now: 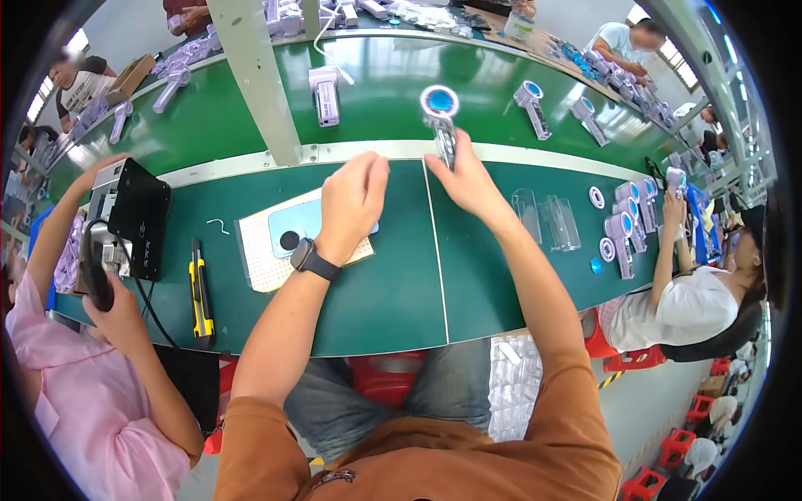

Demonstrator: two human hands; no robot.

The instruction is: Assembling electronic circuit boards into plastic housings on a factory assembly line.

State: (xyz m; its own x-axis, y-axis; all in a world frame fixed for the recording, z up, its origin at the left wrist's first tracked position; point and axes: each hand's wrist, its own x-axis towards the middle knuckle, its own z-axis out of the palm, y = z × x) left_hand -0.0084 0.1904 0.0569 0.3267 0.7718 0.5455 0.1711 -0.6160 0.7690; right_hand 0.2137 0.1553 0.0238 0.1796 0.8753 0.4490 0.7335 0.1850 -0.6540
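My right hand (468, 179) grips the lower end of a handheld fan (439, 102), held up over the bench's far edge. The fan has a round head with a blue centre and a pale ring; its handle looks partly uncovered inside and is slightly blurred. My left hand (355, 196), with a dark watch on the wrist, is closed with its fingers curled together; whatever it may hold is hidden. Beneath it lie a cream sheet of small dots (255, 259) and a light blue flat rectangular thing (280, 224) bearing a black disc (289, 240).
A yellow-black utility knife (200, 288) lies left, near a black machine (144, 219) used by a person in pink. Clear plastic trays (558, 224) and several fans (620, 227) stand right. Beyond a white post (255, 79), a green conveyor (376, 71) carries more fans.
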